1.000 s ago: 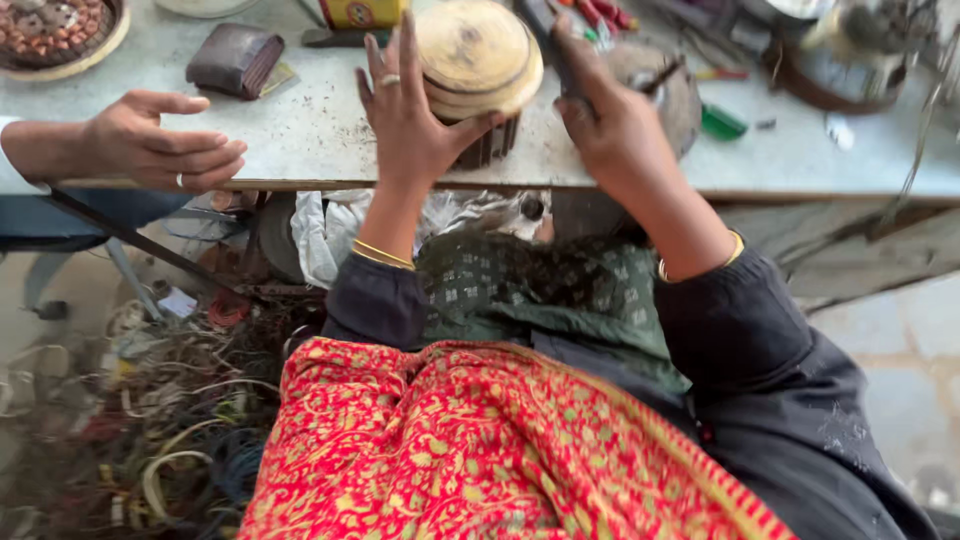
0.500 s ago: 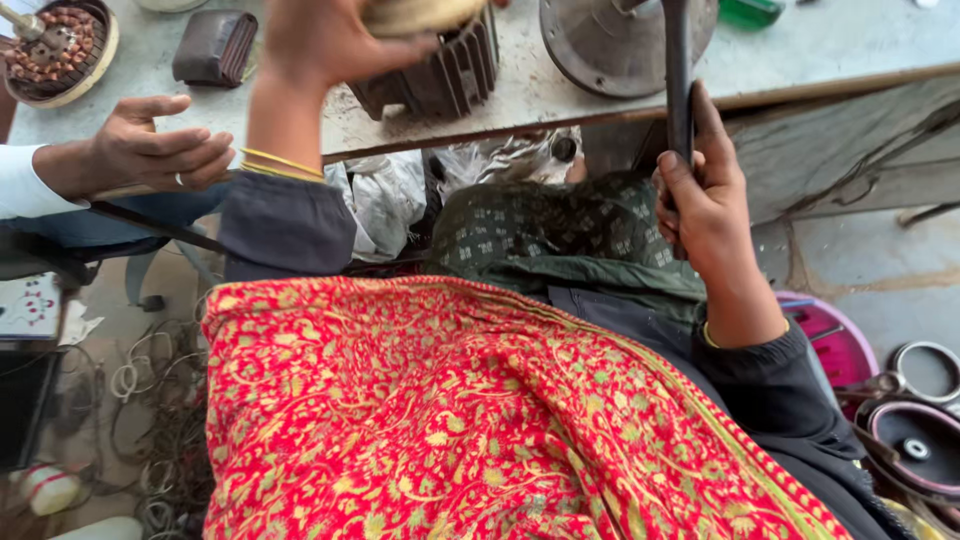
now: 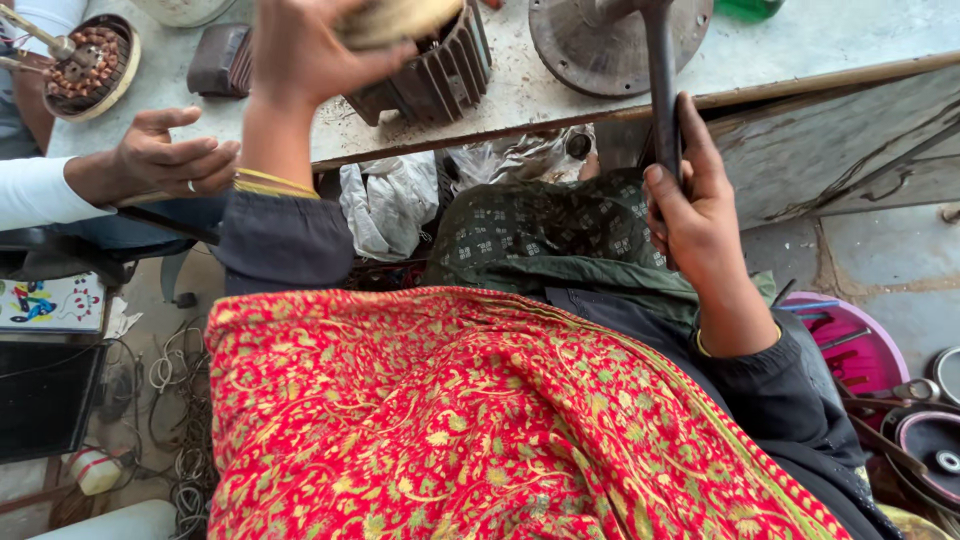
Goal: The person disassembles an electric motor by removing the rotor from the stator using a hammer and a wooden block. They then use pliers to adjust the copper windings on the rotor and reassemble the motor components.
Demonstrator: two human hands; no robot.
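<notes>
My left hand (image 3: 305, 50) is closed over a round tan cap on top of a dark ribbed motor housing (image 3: 440, 75) that stands on the grey workbench (image 3: 560, 95). My right hand (image 3: 690, 200) grips the dark handle of a long metal tool (image 3: 660, 80) held upright at the bench edge. The tool's top end reaches a rusty round metal disc (image 3: 610, 40) lying on the bench. A red patterned shawl (image 3: 480, 420) covers my lap.
Another person's hand (image 3: 170, 160) with a white sleeve rests at the bench's left edge, near a motor stator with copper windings (image 3: 85, 60). A dark block (image 3: 215, 60) lies beside it. Wires litter the floor at left; a pink tub (image 3: 850, 340) with tools stands at right.
The view has tilted down and closer. My left hand closed on the cap over the ribbed housing. My right hand lowered to the bench edge, holding the tool upright.
</notes>
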